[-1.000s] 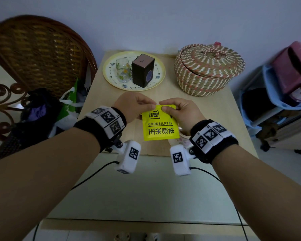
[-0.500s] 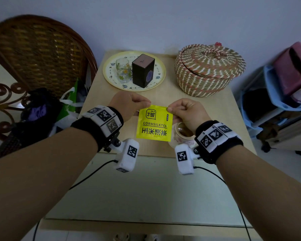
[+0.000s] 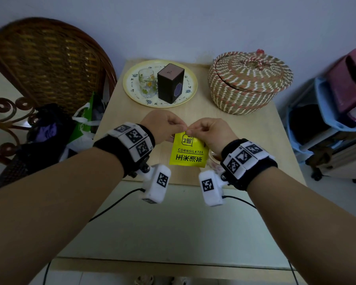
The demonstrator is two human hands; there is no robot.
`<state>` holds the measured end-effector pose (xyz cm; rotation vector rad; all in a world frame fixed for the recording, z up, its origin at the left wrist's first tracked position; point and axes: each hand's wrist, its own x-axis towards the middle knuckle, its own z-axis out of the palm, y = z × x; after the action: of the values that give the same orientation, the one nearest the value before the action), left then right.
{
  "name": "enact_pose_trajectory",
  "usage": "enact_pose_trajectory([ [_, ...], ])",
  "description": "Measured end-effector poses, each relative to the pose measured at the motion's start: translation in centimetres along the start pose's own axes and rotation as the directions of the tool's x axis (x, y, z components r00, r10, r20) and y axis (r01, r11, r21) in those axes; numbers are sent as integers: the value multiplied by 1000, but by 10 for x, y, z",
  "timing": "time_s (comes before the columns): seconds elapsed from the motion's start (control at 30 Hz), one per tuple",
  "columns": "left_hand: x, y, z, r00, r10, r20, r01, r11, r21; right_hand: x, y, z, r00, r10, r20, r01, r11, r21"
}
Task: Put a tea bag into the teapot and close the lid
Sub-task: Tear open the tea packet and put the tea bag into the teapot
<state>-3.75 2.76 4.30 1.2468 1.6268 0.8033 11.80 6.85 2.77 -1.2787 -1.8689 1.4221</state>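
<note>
A yellow tea bag packet (image 3: 188, 153) printed "CORNSILKTEA" hangs upright over the wooden table (image 3: 261, 136). My left hand (image 3: 164, 125) and my right hand (image 3: 211, 131) both pinch its top edge, fingertips close together at the middle. Behind the packet and my right wrist, an open white teapot (image 3: 213, 160) with a floral pattern shows only part of its rim and dark inside. Its lid is not in sight.
A yellow plate (image 3: 132, 87) at the back holds a flowered glass (image 3: 146, 82) and a dark box (image 3: 170, 83). A lidded woven basket (image 3: 250, 80) stands back right. A wicker chair (image 3: 43, 64) with bags is left; blue shelving (image 3: 325, 120) is right.
My two hands have come together at the middle of the packet's top edge; before, they held its two upper corners apart. The packet has shifted slightly right.
</note>
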Motion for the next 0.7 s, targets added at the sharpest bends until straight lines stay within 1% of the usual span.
enact_pose_trajectory([
  [0.07, -1, 2, -1, 999, -38, 7, 38, 999, -39, -1, 1, 0, 1000, -16, -15, 16, 1000, 10],
  [0.17, -1, 7, -1, 997, -79, -1, 79, 996, -42, -2, 2, 2, 999, -28, -43, 28, 1000, 1],
  [0.27, 1, 9, 1, 989, -146, 29, 148, 987, -58, -1, 3, 2, 998, -30, -56, 29, 1000, -8],
  [0.33, -1, 13, 3, 982, -183, 39, 186, 978, -95, -1, 5, 2, 997, -49, -57, 46, 997, -55],
  [0.43, 3, 15, 10, 970, -242, -14, 235, 954, -186, 0, 6, 4, 985, -134, -111, 114, 978, -174],
  [0.5, 1, 16, 7, 958, -278, -66, 266, 953, -146, 2, 5, 7, 969, -200, -143, 163, 958, -236],
  [0.53, -1, 20, 6, 955, -291, -49, 289, 956, -40, 2, 4, 9, 963, -222, -155, 175, 947, -268],
  [0.57, -1, 16, 6, 973, -223, -56, 228, 970, 90, 3, 4, 9, 962, -219, -166, 168, 947, -274],
  [0.63, 1, 12, 6, 967, -223, -121, 225, 974, -1, 4, 4, 10, 976, -134, -172, 100, 976, -191],
  [0.67, 4, 7, 6, 966, -209, -154, 216, 976, 25, 4, 3, 9, 984, -86, -153, 63, 987, -149],
  [0.7, 5, 5, 6, 969, -174, -177, 193, 976, 98, 4, 3, 8, 992, -44, -118, 31, 993, -114],
])
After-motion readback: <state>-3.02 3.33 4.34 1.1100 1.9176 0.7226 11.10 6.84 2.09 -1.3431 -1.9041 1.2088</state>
